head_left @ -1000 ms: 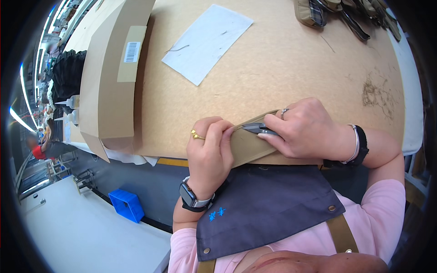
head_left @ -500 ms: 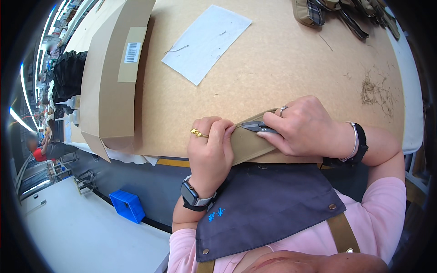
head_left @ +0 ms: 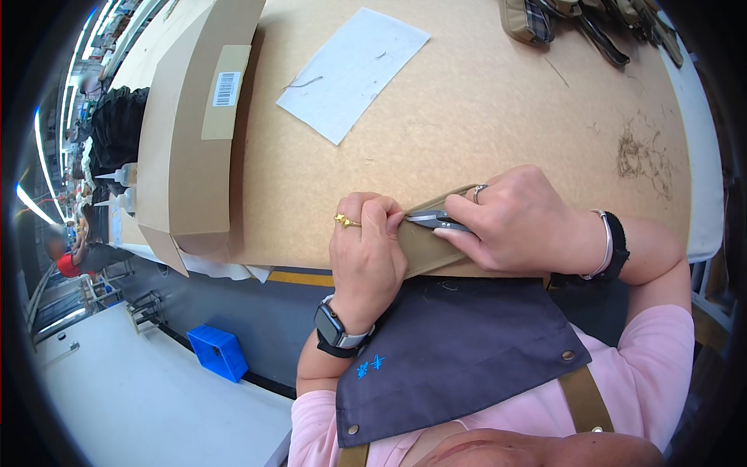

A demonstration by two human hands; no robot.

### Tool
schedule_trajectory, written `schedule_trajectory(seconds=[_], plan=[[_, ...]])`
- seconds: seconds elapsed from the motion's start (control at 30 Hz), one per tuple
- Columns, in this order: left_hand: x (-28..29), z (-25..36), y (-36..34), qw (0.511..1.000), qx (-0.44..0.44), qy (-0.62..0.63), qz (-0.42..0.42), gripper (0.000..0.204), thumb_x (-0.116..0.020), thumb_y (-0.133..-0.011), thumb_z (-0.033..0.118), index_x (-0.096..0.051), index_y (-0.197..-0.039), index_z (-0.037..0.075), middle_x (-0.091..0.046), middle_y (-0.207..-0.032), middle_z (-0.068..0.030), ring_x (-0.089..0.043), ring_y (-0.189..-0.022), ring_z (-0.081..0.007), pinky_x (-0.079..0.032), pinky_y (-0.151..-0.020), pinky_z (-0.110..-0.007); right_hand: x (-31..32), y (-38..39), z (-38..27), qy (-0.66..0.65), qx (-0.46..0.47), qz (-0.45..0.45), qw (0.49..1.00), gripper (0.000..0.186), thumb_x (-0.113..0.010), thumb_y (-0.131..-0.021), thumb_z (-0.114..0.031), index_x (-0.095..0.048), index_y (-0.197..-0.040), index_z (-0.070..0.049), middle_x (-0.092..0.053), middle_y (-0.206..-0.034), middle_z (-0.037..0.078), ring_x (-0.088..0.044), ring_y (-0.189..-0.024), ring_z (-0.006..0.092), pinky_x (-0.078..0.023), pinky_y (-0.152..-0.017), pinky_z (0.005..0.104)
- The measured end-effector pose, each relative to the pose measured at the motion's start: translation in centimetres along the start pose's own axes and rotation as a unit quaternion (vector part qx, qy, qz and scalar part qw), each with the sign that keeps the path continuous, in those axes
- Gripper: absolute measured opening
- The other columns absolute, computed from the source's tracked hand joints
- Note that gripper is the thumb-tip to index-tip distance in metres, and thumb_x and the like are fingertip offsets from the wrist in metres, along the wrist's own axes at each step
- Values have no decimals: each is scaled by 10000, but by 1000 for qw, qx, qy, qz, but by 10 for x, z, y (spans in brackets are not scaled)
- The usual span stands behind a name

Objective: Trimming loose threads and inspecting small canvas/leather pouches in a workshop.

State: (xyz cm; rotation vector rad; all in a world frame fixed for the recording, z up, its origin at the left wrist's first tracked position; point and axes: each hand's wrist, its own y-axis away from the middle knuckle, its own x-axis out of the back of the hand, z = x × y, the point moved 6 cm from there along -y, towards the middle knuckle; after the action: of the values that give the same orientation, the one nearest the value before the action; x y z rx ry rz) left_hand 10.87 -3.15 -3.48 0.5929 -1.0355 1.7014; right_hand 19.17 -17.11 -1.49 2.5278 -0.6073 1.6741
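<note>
My left hand (head_left: 367,253) pinches a khaki fabric piece (head_left: 432,253) with piped edges, near its narrow left end. Grey thread snips (head_left: 429,220) are gripped in my right hand (head_left: 506,222), their blades lying along the piped upper edge of the fabric, close to my left fingertips. The piece rests at the front edge of the table (head_left: 568,140), partly hidden under both hands.
A cardboard box (head_left: 187,156) stands at left, a white sheet (head_left: 350,74) beyond my hands, loose threads (head_left: 646,163) at right, khaki-and-plaid items (head_left: 529,19) at back. A blue crate (head_left: 216,352) is lower left; a person in red (head_left: 71,257) appears at far left.
Both hands stay on the fabric. My left hand has shifted slightly up and right, and the snips have moved a little leftward, nearer my left fingertips.
</note>
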Motion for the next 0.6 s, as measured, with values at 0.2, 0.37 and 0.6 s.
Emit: schedule_trajectory(seconds=[0.2,0.37,0.6], plan=[[-2,-2,1,1000,4,2,2,83,-598,-905,-56,-547,-921,7,-570,-895,-151,-579,-808,-327,-474,-711,-410,-4,1,1,4,6,4,1000,281,-708,-885,-305,-605,-761,-75,-608,-560,108,-643,-517,288,-479,-474,390],[-2,-2,1,1000,4,2,1,80,-595,-907,-53,-545,-917,7,-570,-892,-151,-577,-802,-325,-471,-711,-409,-5,2,1,9,8,4,1000,288,-711,-882,-304,-595,-754,-74,-598,-555,101,-639,-515,286,-482,-476,389],[-2,-2,0,1000,1,10,4,83,-602,-904,-48,-543,-916,9,-575,-895,-150,-583,-795,-325,-472,-702,-411,-5,1,2,12,14,18,1000,295,-719,-869,-304,-577,-730,-86,-581,-545,88,-627,-502,280,-474,-467,390]])
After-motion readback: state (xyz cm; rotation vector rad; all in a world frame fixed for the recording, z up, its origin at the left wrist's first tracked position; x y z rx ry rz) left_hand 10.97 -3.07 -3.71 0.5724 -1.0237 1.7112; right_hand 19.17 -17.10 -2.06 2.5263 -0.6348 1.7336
